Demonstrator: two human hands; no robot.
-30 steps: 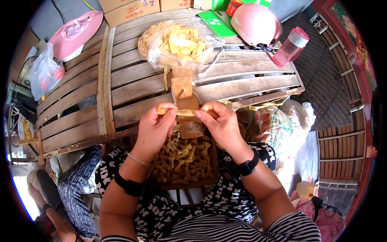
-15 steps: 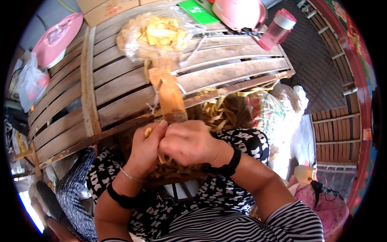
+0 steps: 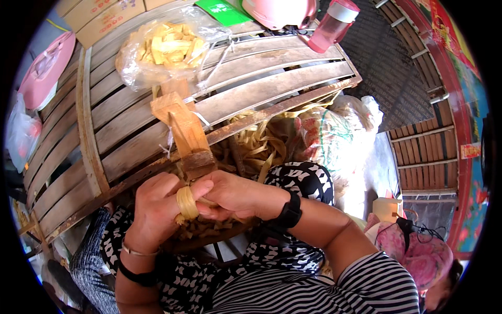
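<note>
In front of my lap my two hands are close together, working on one flat pale-yellow strip (image 3: pixel 186 203). The strip is bent into a loop around the fingers of my left hand (image 3: pixel 155 204), which is closed on it. Thumb and fingers of my right hand (image 3: pixel 232 194) pinch the strip from the right side, and its end is hidden behind them. Just beyond my hands, a wooden block (image 3: pixel 184 128) juts over the near edge of the slatted table (image 3: pixel 125 128). Below them, several short yellow pieces (image 3: pixel 214 228) lie in a container whose shape is mostly hidden.
On the table are an open plastic bag of folded yellow pieces (image 3: pixel 172 46), a green booklet (image 3: pixel 224 11), a pink helmet-like object (image 3: pixel 280 11) and a pink bottle (image 3: pixel 333 27). Long yellow strips (image 3: pixel 261 146) and a stuffed sack (image 3: pixel 321 133) are under its edge. A pink hat (image 3: pixel 49 65) lies far left.
The view has shifted, so the table appears further left. My hands have turned and drawn slightly apart, and the yellow strip now shows as a loop around my left fingers.
</note>
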